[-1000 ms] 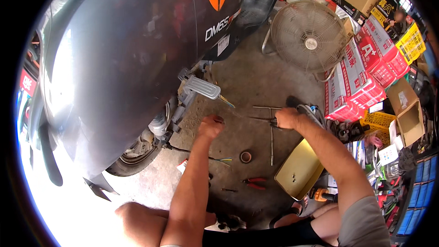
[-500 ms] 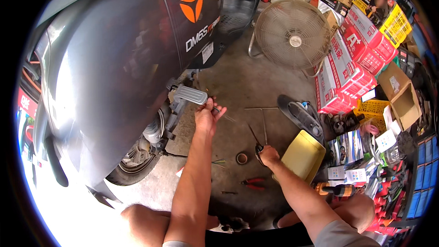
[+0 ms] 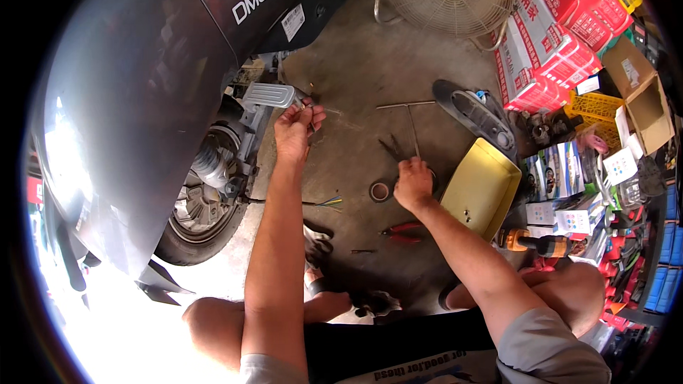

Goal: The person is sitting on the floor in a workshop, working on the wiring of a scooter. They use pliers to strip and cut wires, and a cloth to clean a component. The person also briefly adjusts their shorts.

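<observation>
My left hand (image 3: pixel 293 131) is beside the grey ribbed footrest (image 3: pixel 269 94) on the scooter's side. Its fingers are pinched together, and a small thing between them is too small to name. In my right hand (image 3: pixel 415 185) is what looks like a pair of scissors (image 3: pixel 390 148), its two dark blades apart and pointing away from me. That hand is over the floor, between a roll of dark tape (image 3: pixel 379 191) and a yellow tray (image 3: pixel 509 208) with a few small metal bits in it. The scissors' handles are mostly hidden by my fingers.
The dark scooter (image 3: pixel 142 85) with its rear wheel (image 3: pixel 203 220) fills the left side. Red-handled pliers (image 3: pixel 404 233), a T-handle wrench (image 3: pixel 405 105), and a dark plastic cover (image 3: pixel 473 114) lie on the floor. A large fan (image 3: pixel 448 25) and red-white boxes (image 3: pixel 548 57) stand beyond.
The view has shifted, so the scene sits higher in the picture. The scissors' blades now show spread apart in my right hand. My left hand stays beside the footrest, fingers still pinched.
</observation>
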{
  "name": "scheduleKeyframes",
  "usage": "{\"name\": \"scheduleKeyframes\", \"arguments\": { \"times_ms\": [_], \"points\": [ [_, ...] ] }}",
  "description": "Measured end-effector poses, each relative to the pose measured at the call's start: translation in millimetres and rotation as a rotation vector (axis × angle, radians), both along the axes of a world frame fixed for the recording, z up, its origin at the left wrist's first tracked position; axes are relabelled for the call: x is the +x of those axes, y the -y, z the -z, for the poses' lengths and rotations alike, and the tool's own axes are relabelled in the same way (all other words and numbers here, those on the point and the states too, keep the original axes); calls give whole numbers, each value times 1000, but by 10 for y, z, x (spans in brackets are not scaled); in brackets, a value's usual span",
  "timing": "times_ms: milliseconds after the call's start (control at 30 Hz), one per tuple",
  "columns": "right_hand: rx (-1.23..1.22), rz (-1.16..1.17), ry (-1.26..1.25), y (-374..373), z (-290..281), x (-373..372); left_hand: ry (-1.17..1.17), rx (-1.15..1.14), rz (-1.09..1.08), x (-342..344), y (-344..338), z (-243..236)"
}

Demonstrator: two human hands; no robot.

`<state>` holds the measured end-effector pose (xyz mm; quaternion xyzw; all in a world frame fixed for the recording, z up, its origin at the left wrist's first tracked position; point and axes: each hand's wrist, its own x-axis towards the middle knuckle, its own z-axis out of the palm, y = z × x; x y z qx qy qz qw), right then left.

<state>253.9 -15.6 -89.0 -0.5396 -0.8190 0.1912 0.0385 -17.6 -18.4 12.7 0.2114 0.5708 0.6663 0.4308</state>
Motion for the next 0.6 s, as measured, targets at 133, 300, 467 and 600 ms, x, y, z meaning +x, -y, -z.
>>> {"name": "scheduleKeyframes", "arguments": {
  "times_ms": [133, 300, 467, 600],
  "points": [
    [-548, -336, -304, 577, 145, -480, 19, -34, -108, -73, 42, 19],
    [-464, -341, -513, 1562, 596, -1232, -41, -10, -91, -174, 35, 5],
    [-663, -116, -356, 1999, 608, -1544, -20, -100, -182, -124, -7, -100],
    [-961, 113, -648, 1583, 453, -1311, -47, -137, -216, -180, 15, -40]
  ]
}}
